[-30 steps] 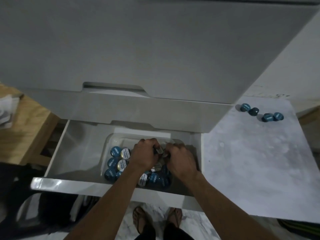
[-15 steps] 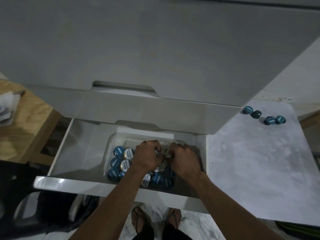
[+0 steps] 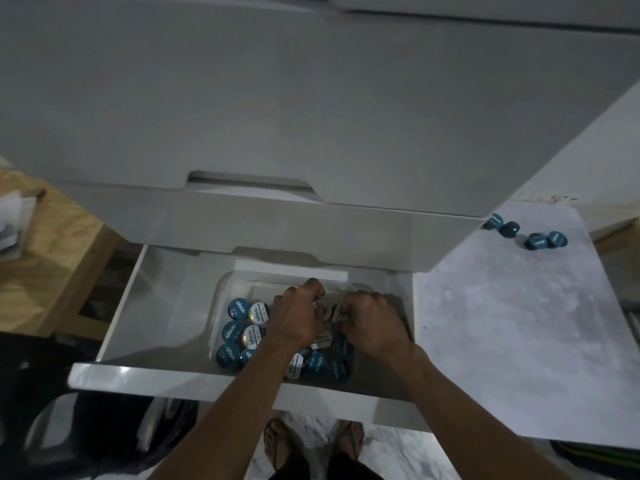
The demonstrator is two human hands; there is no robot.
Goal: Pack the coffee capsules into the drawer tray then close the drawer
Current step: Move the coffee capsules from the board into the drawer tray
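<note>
The white drawer (image 3: 166,306) stands pulled out, with a clear plastic tray (image 3: 225,289) inside it. Several blue and white-lidded coffee capsules (image 3: 239,308) lie in the tray. Both hands are down in the tray's middle, fingers curled. My left hand (image 3: 298,317) pinches a white-lidded capsule (image 3: 320,304), and my right hand (image 3: 372,323) pinches another white-lidded capsule (image 3: 337,315) beside it. The hands hide the capsules under them. Several more blue capsules (image 3: 535,240) lie on the marble counter at the far right.
A grey-white marble counter (image 3: 512,334) runs to the right of the drawer. Closed white drawer fronts (image 3: 277,116) rise above the open one. A wooden surface (image 3: 45,237) with papers is at the left. My sandalled feet (image 3: 311,441) stand on the floor below.
The view has shifted slightly. Both hands stay in the tray's middle, working the white-lidded capsules between them; the capsules on the counter have not moved.
</note>
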